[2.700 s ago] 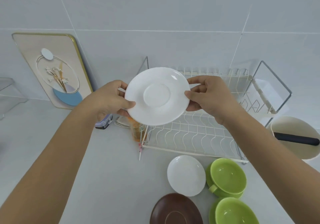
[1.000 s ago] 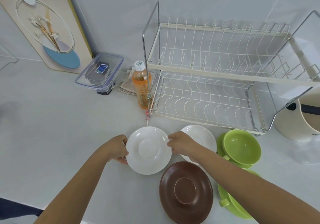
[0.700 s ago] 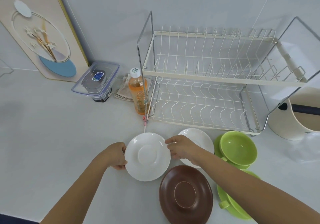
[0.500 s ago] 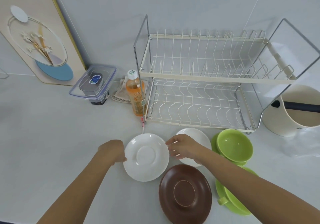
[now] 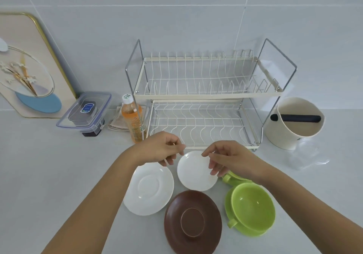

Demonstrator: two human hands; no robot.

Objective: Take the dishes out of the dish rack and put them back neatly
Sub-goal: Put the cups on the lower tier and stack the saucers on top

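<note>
We've just set the white saucer [image 5: 148,189] on the tabletop [image 5: 49,165]; both hands [image 5: 159,148] [image 5: 229,158] now hover loose-fingered, holding nothing, and the rack [image 5: 204,96] is emptied, so reloading comes next.

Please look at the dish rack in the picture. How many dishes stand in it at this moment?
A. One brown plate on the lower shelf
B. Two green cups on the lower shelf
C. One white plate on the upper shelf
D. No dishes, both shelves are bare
D: both shelves of the dish rack show only bare wires, while the white saucer, brown plate and green cup lie on the counter before it.
</note>
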